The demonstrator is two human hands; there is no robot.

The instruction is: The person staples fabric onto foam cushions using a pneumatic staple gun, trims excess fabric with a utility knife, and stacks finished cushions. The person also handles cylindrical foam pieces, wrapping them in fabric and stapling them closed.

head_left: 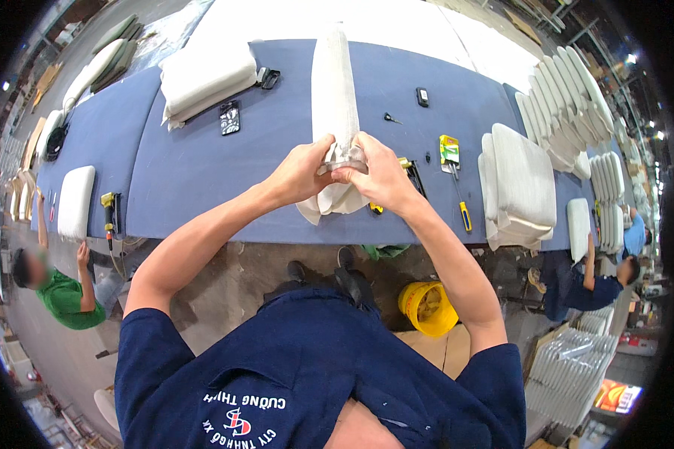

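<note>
A long, pale fabric-covered pad (333,90) lies lengthwise away from me on the blue tabletop. My left hand (305,173) and my right hand (380,170) meet at its near end, fingers curled around it, thumbs pressing into gathered cloth. Loose cloth (335,200) spreads below my hands toward the table's front edge. Just right of my right hand lies a black and yellow power tool (412,173), partly hidden by my hand and forearm. What my fingertips pinch on the pad's far side is hidden.
Pale pads stand stacked left (208,75) and right (520,176) on the blue table (277,217). A screwdriver (465,215), a small green-yellow box (449,152) and a phone (230,118) lie around. Below stands a yellow bucket (427,308). People work at both sides.
</note>
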